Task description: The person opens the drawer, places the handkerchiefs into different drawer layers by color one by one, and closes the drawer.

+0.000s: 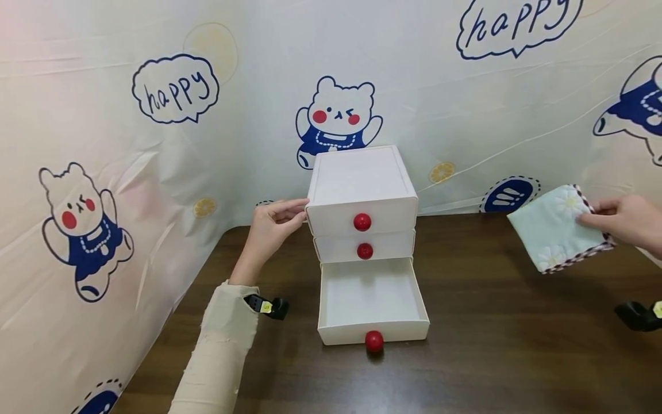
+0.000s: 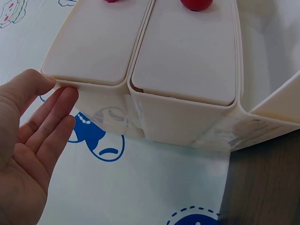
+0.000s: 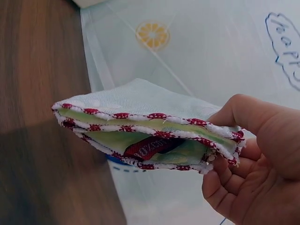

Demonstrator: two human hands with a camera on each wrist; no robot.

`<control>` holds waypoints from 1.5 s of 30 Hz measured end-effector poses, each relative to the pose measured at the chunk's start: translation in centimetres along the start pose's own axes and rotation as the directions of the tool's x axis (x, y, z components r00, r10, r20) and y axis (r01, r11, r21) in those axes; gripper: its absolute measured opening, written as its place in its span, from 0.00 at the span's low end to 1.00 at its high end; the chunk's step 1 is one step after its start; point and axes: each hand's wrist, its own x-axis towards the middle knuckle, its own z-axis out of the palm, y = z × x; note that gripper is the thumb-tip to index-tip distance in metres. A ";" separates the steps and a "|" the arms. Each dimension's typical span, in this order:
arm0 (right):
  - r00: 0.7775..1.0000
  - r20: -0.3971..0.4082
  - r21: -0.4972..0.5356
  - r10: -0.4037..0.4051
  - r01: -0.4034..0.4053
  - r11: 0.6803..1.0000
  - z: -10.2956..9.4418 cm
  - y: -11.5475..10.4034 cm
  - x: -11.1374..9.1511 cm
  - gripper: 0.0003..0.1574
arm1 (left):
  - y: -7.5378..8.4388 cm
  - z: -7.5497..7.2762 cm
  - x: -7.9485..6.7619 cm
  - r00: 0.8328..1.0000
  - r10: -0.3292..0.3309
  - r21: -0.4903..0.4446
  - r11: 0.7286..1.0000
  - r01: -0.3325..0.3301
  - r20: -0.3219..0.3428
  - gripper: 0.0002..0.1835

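Observation:
A white three-drawer box with round red knobs stands on the table; its top and middle drawers are in, while the bottom drawer is pulled out with nothing visible inside. My left hand rests against the box's upper left front edge, thumb and fingertips touching it. In the left wrist view those fingers are mostly straight beside the box's side wall. Off to the right, my right hand pinches a folded pale green handkerchief by one side, above the table. Its checked edging and a dark red label show in the right wrist view.
The dark brown wooden table reaches to a hanging white cloth backdrop printed with bears, lemon slices and "happy" bubbles. Black wrist cameras are strapped to both forearms, the left one near the open drawer.

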 end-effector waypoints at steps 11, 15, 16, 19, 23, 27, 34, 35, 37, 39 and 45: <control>0.990 -0.021 -0.010 -0.138 0.137 0.990 0.3 -2.9 -0.5 0.19 | -0.1 -0.1 0.0 1.000 -0.003 -0.010 1.000 0.003 -0.004 0.13; 0.980 -0.062 -0.014 -0.187 0.187 0.982 0.4 -3.9 -1.0 0.15 | -0.1 0.0 0.0 1.000 0.002 -0.016 1.000 -0.002 -0.002 0.13; 0.978 -0.069 -0.018 -0.194 0.194 0.981 0.5 -4.1 -1.1 0.15 | -0.2 0.0 0.0 1.000 0.002 -0.020 1.000 -0.002 -0.001 0.13; 0.971 -0.080 -0.005 -0.225 0.226 0.974 0.7 -4.8 -1.5 0.12 | -0.2 0.0 0.1 1.000 0.001 -0.025 1.000 -0.001 0.001 0.13; 0.966 -0.064 0.037 -0.251 0.254 0.967 0.9 -5.7 -2.0 0.11 | -0.1 0.0 0.1 1.000 0.001 -0.015 1.000 -0.001 0.003 0.13; 0.967 -0.043 0.075 -0.253 0.255 0.964 0.9 -6.5 -2.4 0.10 | -0.1 0.0 0.0 1.000 0.006 -0.010 1.000 -0.006 0.001 0.13; 0.955 -0.044 0.108 -0.292 0.295 0.949 1.3 -8.0 -3.2 0.08 | -0.1 -0.1 0.0 1.000 0.005 -0.018 1.000 -0.005 0.001 0.13; 0.955 -0.039 0.111 -0.295 0.298 0.948 1.4 -8.3 -3.3 0.08 | -0.1 -0.1 0.0 1.000 0.006 -0.019 1.000 -0.006 0.003 0.13; 0.952 -0.032 0.121 -0.305 0.307 0.944 1.6 -8.8 -3.6 0.08 | -0.2 -0.1 0.0 1.000 0.007 -0.020 1.000 -0.007 0.005 0.13; 0.947 -0.028 0.137 -0.319 0.319 0.938 1.8 -9.2 -3.8 0.08 | -0.2 -0.1 0.0 1.000 0.010 -0.022 1.000 -0.010 0.007 0.13; 0.938 -0.003 0.129 -0.346 0.343 0.930 2.5 -10.6 -4.3 0.07 | -0.3 -0.2 0.0 1.000 0.010 -0.025 1.000 -0.010 0.006 0.13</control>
